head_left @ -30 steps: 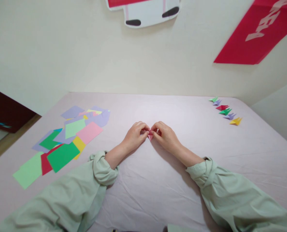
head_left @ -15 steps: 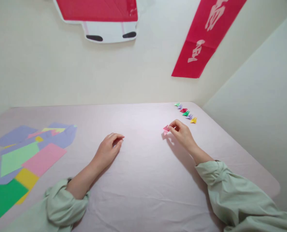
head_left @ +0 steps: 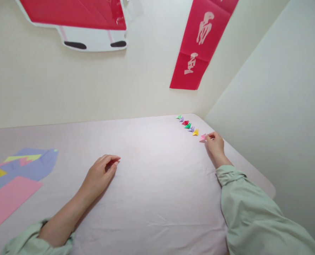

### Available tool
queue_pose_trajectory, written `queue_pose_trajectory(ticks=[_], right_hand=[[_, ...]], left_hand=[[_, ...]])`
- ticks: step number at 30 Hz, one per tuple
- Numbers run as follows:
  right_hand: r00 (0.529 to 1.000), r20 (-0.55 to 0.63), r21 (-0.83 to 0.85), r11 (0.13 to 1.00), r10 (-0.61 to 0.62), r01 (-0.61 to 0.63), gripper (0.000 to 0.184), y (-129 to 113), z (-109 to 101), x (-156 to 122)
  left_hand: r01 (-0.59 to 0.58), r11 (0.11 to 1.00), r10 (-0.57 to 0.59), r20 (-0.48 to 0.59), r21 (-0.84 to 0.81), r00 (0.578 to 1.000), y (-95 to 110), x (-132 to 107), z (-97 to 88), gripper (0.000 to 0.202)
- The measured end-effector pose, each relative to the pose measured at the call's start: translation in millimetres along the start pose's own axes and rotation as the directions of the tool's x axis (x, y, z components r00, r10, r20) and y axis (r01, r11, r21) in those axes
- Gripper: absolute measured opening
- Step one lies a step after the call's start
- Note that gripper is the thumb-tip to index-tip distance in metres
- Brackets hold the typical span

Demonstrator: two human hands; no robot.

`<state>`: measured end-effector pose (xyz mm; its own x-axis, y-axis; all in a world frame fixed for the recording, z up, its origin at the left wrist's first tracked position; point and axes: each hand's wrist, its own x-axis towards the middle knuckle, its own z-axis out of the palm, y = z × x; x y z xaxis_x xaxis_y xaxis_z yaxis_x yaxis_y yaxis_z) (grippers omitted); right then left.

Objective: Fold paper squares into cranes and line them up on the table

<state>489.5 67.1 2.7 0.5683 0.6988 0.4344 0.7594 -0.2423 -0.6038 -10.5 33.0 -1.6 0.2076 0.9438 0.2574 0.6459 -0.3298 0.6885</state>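
At the near end of a slanting row of small folded-paper cranes, my right hand (head_left: 215,144) pinches a pink paper crane (head_left: 202,138) between thumb and fingertips. Just beyond it sits a yellow crane (head_left: 195,132), followed by a purple crane (head_left: 191,129), a green crane (head_left: 188,126) and a red crane (head_left: 185,123). Farther back are another purple one and a light green one. My left hand (head_left: 102,172) rests on the tablecloth left of centre, loosely curled, with a small gap between thumb and fingers and nothing in it.
Sheets of coloured paper overlap at the left, among them a pink sheet (head_left: 14,198) and a purple sheet (head_left: 44,166). A pale cloth (head_left: 152,198) covers the table. Walls meet behind its far right corner, and a red banner (head_left: 194,53) hangs there.
My right hand has carried the pink crane rightward to the near end of the row. The view has turned right, while my left hand stays resting on the table.
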Motion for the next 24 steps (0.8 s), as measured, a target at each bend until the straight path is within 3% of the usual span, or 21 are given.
queue_pose_trajectory(ticks=[14,24], right_hand=[[1.0,0.008,-0.021,0.999,-0.028,0.029,0.024,13.9,16.6,2.4],[0.999,-0.033,-0.011,1.0,-0.005,0.004,0.017,18.3,12.5,2.4]], left_hand=[[-0.018,0.999,0.017,0.031,0.027,0.999,-5.6,1.2,0.2,0.028],[-0.002,1.0,0.001,0.033,0.017,0.999,-4.3,2.0,0.1,0.029]])
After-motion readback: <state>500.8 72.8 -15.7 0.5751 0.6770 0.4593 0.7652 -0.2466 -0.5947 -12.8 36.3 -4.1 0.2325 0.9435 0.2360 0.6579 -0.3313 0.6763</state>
